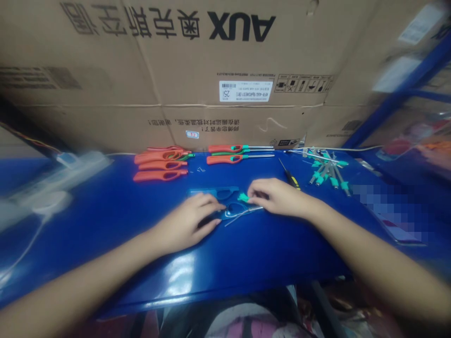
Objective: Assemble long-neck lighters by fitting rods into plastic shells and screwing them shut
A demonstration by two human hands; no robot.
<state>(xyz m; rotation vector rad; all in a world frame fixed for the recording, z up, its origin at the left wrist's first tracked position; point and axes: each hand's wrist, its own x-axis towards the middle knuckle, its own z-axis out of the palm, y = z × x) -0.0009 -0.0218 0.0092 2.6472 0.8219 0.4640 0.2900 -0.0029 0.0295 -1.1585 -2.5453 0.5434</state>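
Both my hands rest near the middle of a blue table [105,216]. My left hand [190,220] lies with fingers curled on a blue lighter shell [229,212], pressing it down. Another blue shell half [211,192] lies just behind it. My right hand [278,196] pinches a small green part [243,197] joined to a thin metal tube [243,213], held at the shell.
Orange lighter shells [160,165] lie at the back left, assembled orange-and-green lighters [239,154] at the back centre. Several green-tipped metal tubes [327,171] and a yellow-handled screwdriver [291,177] lie to the right. A white power strip [70,171] sits left. A large cardboard box [218,70] stands behind.
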